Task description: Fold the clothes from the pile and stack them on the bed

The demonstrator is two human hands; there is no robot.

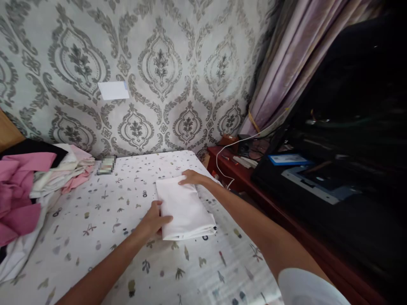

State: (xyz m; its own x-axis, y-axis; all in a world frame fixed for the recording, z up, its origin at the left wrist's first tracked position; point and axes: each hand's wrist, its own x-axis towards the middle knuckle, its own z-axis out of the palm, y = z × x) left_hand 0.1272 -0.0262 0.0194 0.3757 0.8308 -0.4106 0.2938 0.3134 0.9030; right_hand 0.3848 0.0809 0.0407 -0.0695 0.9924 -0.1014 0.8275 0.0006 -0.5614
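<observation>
The folded white cloth (186, 209) is a plain, unpatterned rectangle in several layers. The stacked fold edges show along its near end, and the top face is smooth with only faint creases. It lies flat on the bed sheet (104, 220), which is white with small scattered motifs, toward the right side of the bed, its long axis running away from the viewer and angled slightly left. The left hand (155, 220) sits at the cloth's near left corner with the forearm extended low over the sheet. Its thumb lies on the top face and its other fingers rest against the left edge. Whether those fingers pinch the layers or only press against them cannot be determined. The right hand (190, 177) reaches further with the arm nearly straight and rests palm down on the far edge of the cloth, its fingers held loosely together and flat, gripping nothing. A pile of clothes (34, 186) in pink, cream and black occupies the left side of the bed, well apart from the cloth. A white cable (222, 161) hangs over the dark red cabinet (251, 182) just beside the bed on the right.
</observation>
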